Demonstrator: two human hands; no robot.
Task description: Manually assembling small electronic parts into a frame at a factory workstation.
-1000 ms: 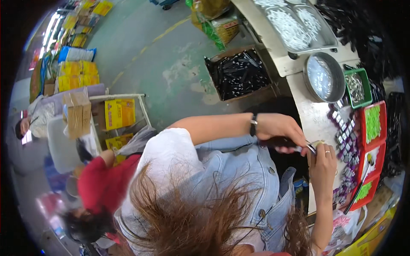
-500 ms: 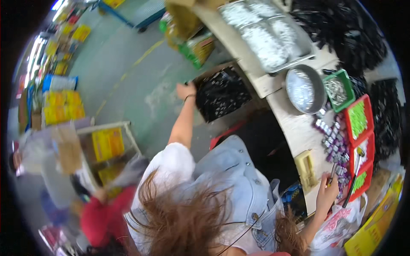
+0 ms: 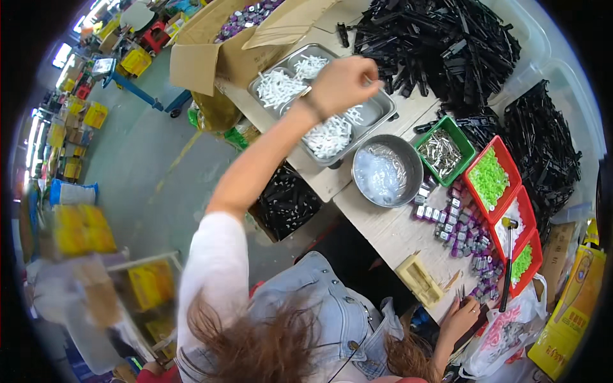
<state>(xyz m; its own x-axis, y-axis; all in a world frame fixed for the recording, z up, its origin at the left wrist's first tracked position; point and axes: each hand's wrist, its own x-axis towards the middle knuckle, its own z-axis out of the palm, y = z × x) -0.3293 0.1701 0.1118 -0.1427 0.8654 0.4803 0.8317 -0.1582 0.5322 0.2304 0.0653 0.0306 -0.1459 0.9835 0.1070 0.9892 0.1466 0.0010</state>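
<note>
My left hand (image 3: 348,84) reaches over the metal tray (image 3: 385,116), which holds small white plastic parts (image 3: 327,138) in compartments. Its fingers curl together near the heap of black plastic parts (image 3: 440,41); what they hold, if anything, is hidden. At the table's near edge, my right hand (image 3: 460,316) is closed on a thin pointed metal tool (image 3: 461,293), its exact kind unclear. Close to that hand lie a cream-coloured block with a recess (image 3: 419,281) and many purple-and-silver small parts (image 3: 456,223).
A round metal bowl (image 3: 412,169), a green tray of metal pins (image 3: 469,150) and red trays (image 3: 516,175) of green and white pieces line the table. A black-handled hammer (image 3: 508,262) leans across the red trays. Below the table edge stands a box of black parts (image 3: 287,201).
My left hand has moved from beside the floor-level box of black parts up over the metal tray. My right hand has shifted slightly toward the table's near edge. The view has turned toward the table.
</note>
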